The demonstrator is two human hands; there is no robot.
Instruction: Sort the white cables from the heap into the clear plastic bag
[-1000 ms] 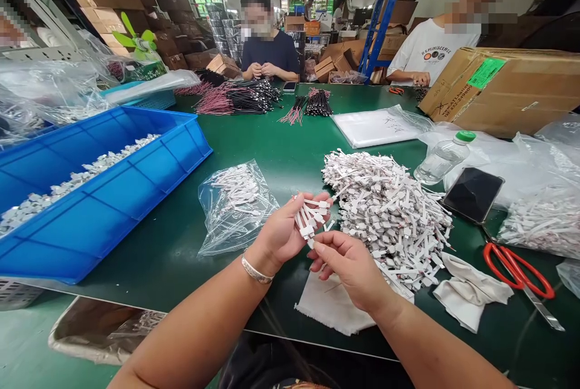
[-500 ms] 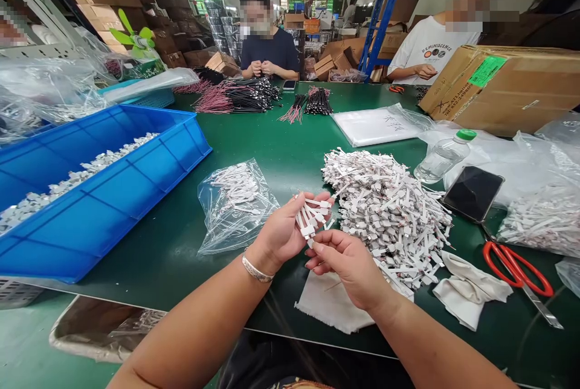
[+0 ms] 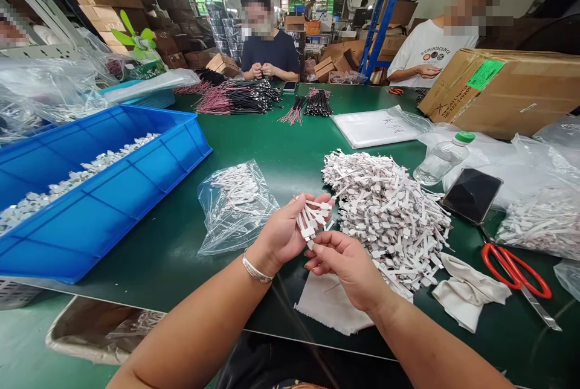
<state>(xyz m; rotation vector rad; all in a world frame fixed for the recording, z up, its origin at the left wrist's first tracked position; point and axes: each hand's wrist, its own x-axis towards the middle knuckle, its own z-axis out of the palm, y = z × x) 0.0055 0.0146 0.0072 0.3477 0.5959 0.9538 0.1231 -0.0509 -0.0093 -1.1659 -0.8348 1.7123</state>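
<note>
My left hand [image 3: 281, 231], palm up with the fingers curled, cradles a small bunch of short white cables [image 3: 312, 215] with flat plugs at their ends. Thumb and forefinger of my right hand [image 3: 348, 263] pinch the plug end of one cable at the lower edge of that bunch. Just right of both hands rises a big heap of similar white cables [image 3: 389, 214]. To the left lies a clear plastic bag [image 3: 212, 229] with more white cables in it. Under my right hand, a pale cloth [image 3: 333, 307] is spread on the green table [image 3: 254, 135].
A blue bin [image 3: 136, 196] of white parts stands at left. On the right are red-handled scissors [image 3: 512, 268], a crumpled cloth [image 3: 469, 292], a phone [image 3: 471, 194], a bottle [image 3: 441, 159] and a cardboard box [image 3: 512, 93]. Two people sit opposite, near black and pink wires [image 3: 240, 96].
Almost nothing differs. My hands keep the same hold on the cables, and the view has shifted very slightly. The person at the far right has moved a hand a little.
</note>
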